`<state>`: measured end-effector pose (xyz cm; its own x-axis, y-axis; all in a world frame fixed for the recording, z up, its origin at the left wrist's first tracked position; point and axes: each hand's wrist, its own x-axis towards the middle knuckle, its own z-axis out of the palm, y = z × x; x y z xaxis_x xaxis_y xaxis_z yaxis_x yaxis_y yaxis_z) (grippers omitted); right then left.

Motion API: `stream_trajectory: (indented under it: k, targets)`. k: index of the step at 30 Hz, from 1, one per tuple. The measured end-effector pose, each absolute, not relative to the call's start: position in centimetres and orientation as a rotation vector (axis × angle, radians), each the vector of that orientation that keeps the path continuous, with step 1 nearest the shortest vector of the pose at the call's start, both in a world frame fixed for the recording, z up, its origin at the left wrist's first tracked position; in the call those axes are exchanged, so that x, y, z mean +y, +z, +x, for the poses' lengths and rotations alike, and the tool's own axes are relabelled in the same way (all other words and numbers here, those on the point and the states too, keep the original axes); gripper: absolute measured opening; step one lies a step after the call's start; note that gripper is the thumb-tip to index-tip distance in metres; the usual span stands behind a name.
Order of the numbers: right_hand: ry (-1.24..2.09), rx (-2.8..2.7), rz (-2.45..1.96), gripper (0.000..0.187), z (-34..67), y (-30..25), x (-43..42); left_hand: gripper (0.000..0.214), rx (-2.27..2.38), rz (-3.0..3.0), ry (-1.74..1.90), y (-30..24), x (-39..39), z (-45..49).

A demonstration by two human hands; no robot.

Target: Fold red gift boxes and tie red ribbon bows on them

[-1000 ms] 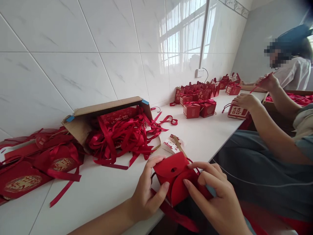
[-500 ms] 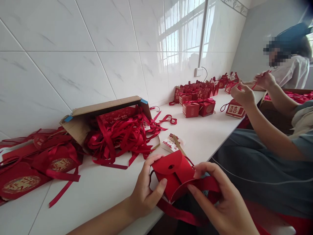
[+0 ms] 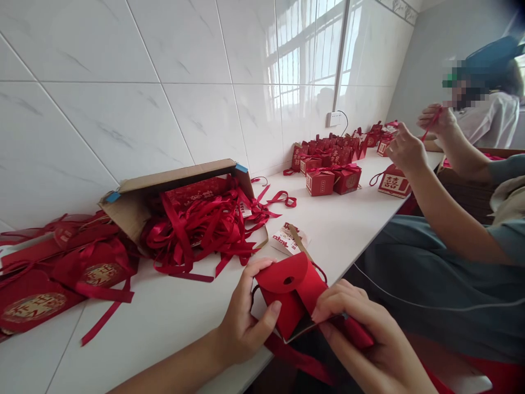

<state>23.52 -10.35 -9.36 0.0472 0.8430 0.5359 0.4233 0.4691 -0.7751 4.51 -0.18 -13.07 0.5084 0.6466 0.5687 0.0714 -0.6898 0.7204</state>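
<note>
A red paper gift box (image 3: pixel 289 300), with a round hole in its rounded flap, is tilted above the table's front edge. My left hand (image 3: pixel 248 320) wraps round its left side, thumb on the front. At the lower right, my right hand (image 3: pixel 365 328) pinches the edge of a flap between thumb and fingers; a dark gap shows along that end. A wide red ribbon (image 3: pixel 301 364) hangs below the box, and part of it shows under my right fingers. Dark cord loops stick out at the box's sides. Just behind lies a small printed white packet (image 3: pixel 287 241).
A cardboard box (image 3: pixel 180 172) on its side spills red ribbons (image 3: pixel 205 230). Larger red boxes (image 3: pixel 36 312) lie at left. Finished-looking gift boxes (image 3: pixel 320 183) stand along the wall. At right, a co-worker's hands (image 3: pixel 406 150) hold a thin red ribbon near another box (image 3: pixel 394 183).
My right hand has turned and shifted its pinch on the flap, and a dark gap now shows at that end. My left hand stays put. The co-worker's hands have risen slightly.
</note>
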Motion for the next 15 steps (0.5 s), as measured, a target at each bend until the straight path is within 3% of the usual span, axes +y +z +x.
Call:
stream_trajectory:
  k: [9,15]
  targets:
    - [0.695,-1.505,-1.16,0.004,24.04,-9.27,-10.61,0.044,0.648,2.037,1.16,-12.75,-0.28,4.84]
    - [0.745,-1.368,-1.086,0.013,24.16,-9.43,-11.13,0.05,0.66,2.091,1.105,-12.82,0.02,4.53]
